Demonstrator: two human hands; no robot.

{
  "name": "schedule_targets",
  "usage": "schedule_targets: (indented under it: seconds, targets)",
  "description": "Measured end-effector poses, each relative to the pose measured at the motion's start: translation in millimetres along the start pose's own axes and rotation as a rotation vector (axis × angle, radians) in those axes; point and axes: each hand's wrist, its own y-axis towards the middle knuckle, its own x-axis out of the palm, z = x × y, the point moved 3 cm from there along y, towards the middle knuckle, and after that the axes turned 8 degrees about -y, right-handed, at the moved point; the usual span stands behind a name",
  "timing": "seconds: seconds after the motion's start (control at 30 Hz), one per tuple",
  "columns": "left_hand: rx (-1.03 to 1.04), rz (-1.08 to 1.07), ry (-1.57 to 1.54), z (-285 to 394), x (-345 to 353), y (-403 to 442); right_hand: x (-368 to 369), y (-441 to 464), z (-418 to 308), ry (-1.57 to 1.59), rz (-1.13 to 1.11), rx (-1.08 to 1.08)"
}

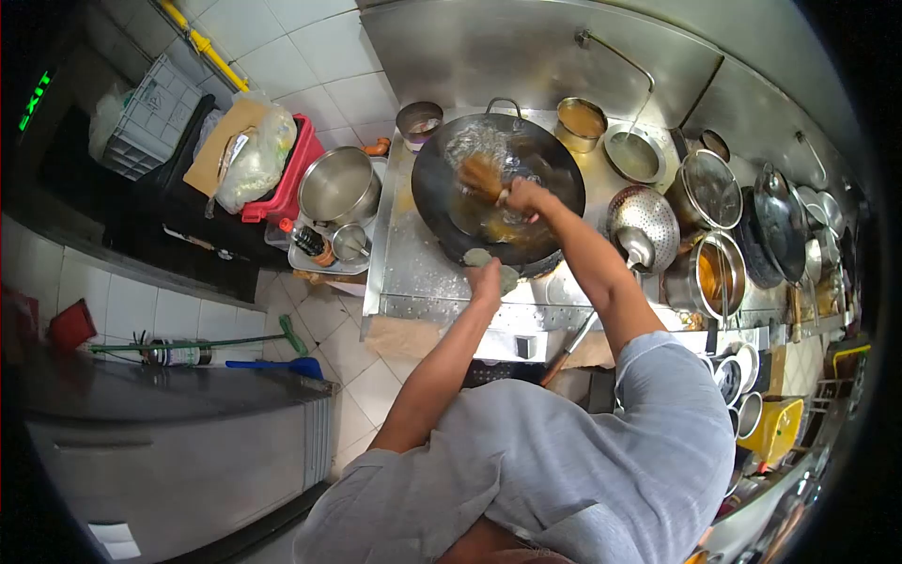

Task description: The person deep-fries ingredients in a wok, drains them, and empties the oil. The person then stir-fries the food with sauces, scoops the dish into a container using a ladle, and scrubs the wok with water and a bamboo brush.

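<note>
A large dark wok (437, 202) sits on the steel stove, with bubbly water and some brownish liquid inside. My right hand (526, 199) reaches over the wok, its fingers closed round the end of a brown bristled brush (481, 176), whose bristles lie in the water. At the wok's near edge my left hand (485, 277) is closed on a grey-green cloth (507, 279), pressed against the rim.
Left of the stove stand a steel pot (339, 186) and a red crate (303, 150) with bags. To the right are a perforated strainer (644, 226), a pot of orange liquid (707, 273) and a water pipe (625, 56) over a bowl. A ladle handle (568, 350) crosses the front edge.
</note>
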Motion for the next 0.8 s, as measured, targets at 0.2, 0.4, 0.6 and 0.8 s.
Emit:
schedule_targets:
  seconds: [0.2, 0.4, 0.6, 0.8]
  targets:
    - [-0.099, -0.225, -0.102, 128.5, -46.3, -60.2, 39.1, -138.1, 42.9, 0.153, 0.15, -0.141]
    - [0.034, -0.391, 0.113, 177.2, -73.8, -75.8, 88.6, -255.0, 88.7, 0.899, 0.407, 0.137]
    - [0.241, -0.211, 0.303, 208.1, -59.7, -96.1, 105.9, -278.0, 96.5, 1.113, 0.526, 0.186]
    - [0.497, -0.132, 0.43, 230.2, -28.8, -120.0, 98.6, -256.4, 85.8, 1.178, 0.502, 0.195]
